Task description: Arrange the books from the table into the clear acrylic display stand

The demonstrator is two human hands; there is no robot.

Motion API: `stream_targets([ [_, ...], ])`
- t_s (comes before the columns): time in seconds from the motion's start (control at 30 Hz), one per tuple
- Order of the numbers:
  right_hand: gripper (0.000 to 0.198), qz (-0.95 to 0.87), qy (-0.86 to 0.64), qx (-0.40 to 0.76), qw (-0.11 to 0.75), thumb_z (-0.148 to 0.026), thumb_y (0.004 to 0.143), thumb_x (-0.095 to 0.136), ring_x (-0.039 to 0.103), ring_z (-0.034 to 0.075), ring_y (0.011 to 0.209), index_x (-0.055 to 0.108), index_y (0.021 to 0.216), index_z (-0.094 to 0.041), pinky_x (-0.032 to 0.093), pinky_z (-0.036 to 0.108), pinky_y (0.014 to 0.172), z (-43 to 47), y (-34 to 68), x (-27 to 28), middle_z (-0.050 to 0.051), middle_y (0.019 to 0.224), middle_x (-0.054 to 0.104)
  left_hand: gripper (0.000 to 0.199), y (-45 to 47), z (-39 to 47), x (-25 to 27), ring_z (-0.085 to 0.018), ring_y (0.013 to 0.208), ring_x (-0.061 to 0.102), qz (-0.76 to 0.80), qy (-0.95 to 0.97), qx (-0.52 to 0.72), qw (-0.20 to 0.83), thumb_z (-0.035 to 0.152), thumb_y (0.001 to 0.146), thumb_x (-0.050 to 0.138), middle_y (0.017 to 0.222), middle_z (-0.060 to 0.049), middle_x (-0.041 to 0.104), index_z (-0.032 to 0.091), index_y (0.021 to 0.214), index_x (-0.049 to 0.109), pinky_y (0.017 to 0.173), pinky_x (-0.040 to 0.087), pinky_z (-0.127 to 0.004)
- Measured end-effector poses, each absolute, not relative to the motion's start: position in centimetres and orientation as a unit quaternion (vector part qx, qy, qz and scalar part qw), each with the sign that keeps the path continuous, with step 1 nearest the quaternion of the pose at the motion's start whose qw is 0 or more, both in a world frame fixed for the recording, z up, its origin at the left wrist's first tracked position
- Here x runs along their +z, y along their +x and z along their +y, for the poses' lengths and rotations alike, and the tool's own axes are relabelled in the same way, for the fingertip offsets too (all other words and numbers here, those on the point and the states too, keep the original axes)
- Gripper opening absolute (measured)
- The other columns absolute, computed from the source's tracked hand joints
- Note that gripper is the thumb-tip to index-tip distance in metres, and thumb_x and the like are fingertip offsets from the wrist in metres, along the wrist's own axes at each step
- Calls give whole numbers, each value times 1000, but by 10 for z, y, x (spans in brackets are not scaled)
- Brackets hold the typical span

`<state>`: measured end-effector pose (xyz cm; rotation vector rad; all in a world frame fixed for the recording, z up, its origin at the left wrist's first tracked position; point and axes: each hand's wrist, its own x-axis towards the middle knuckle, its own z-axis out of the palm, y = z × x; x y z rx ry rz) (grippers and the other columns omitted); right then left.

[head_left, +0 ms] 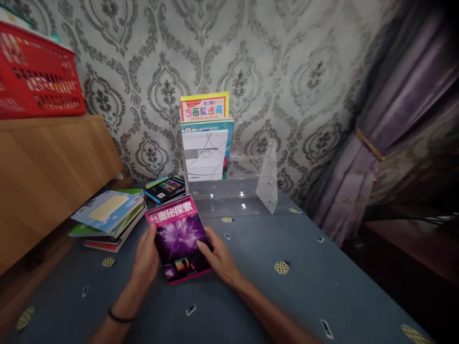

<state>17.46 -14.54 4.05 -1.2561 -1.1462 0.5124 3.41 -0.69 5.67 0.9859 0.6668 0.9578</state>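
Observation:
Between my two hands is a book (181, 239) with a pink and purple cover, tilted above the grey-blue surface. My left hand (146, 255) grips its left edge, thumb along the side. At the right edge, my right hand (218, 255) clasps it with the thumb lying on the cover. Beyond it stands a clear acrylic rack (267, 179). Its left part holds a white book (205, 157), a teal book (229, 128) and a yellow-edged book (204, 109), one behind another. The fingers under the held book are hidden.
Left of my hands lies a stack of books (107, 212), with a black-covered book (167, 188) on a smaller pile behind it. A wooden cabinet (53, 172) carrying a red basket (39, 76) borders the left. A purple curtain (387, 124) hangs at the right, past the table edge.

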Motion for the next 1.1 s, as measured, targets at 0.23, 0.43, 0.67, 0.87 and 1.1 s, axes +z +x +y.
stream_targets([
  [0.23,23,-533,-594,165,579,-43,100,48,62,20,88,59,101,-23,48,31,82,-163,188,32,3,93,66,67,37,-19,38,-28,114,64,380,557,480,561,77,83,52,111,-10,74,17,105,73,104,48,-40],
  [0.43,26,-530,-632,138,548,-44,100,47,61,19,84,59,93,-23,48,31,81,-171,193,23,2,88,64,69,34,-22,14,-31,126,57,432,591,447,514,74,88,45,125,-12,69,16,117,69,112,41,-45],
  [0.67,24,-540,-611,158,557,-41,99,49,64,22,89,61,107,-21,51,35,81,-160,199,31,5,97,69,71,41,-11,25,-29,135,51,363,622,464,515,76,87,45,135,-12,64,18,123,67,118,34,-44],
  [0.87,32,-528,-574,170,603,-41,98,50,66,21,88,54,122,-21,53,30,69,-137,208,54,7,101,69,77,65,-1,66,-28,117,63,313,631,511,493,84,80,45,115,-10,73,19,110,72,109,44,-42],
  [1.1,24,-536,-593,62,597,-40,98,48,62,21,82,58,108,-22,51,30,68,-117,226,104,5,91,67,74,94,12,114,-24,99,66,268,594,586,482,81,83,45,103,-9,75,15,101,73,91,52,-33],
])
